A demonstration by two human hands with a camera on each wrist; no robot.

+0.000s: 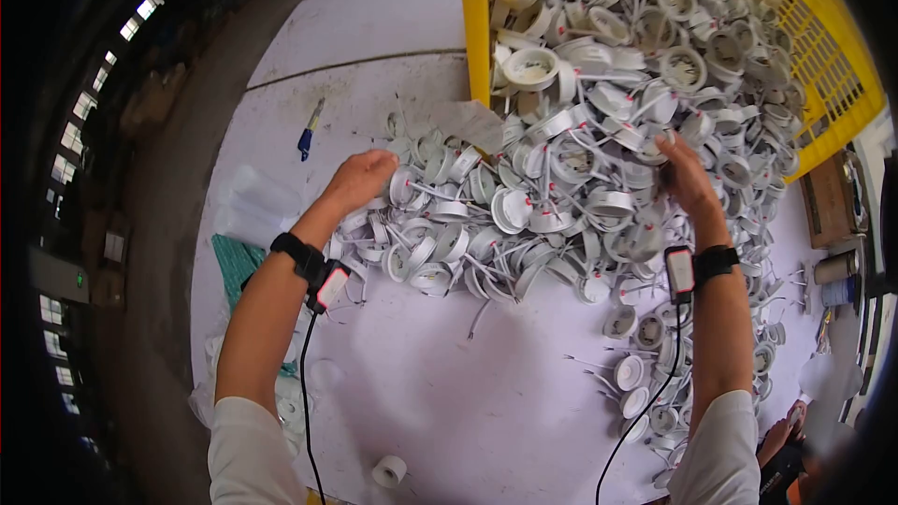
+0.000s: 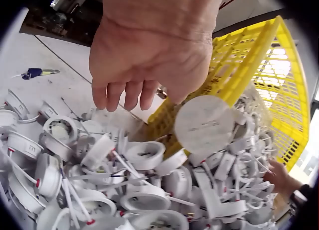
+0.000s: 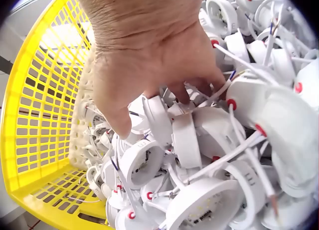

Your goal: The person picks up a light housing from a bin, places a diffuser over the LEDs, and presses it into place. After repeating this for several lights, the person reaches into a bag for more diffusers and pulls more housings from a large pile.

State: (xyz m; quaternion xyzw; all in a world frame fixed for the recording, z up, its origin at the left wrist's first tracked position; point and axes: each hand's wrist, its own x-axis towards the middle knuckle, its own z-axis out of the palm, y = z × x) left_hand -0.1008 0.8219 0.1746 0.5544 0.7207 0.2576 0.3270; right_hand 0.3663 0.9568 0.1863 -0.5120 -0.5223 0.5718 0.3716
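Observation:
A big heap of round white LED lamp housings [image 1: 510, 210] with short white wires and red grommets spills over the table. My left hand [image 1: 360, 180] is over the heap's left end. In the left wrist view its fingers hang loosely, and a flat white disc [image 2: 204, 123] shows just below the thumb. My right hand [image 1: 687, 173] reaches down into the heap at the right. Seen from the right wrist, the thumb points down beside a white lamp ring [image 3: 157, 121], while the other fingertips partly disappear among the housings.
A yellow plastic basket [image 1: 479, 37] lies tipped at the back, lamp housings pouring from it. A blue-handled cutter [image 1: 307, 142] sits at the left. A small white cylinder [image 1: 389, 471] stands near the front edge. Another person's hand [image 1: 795, 416] shows at lower right.

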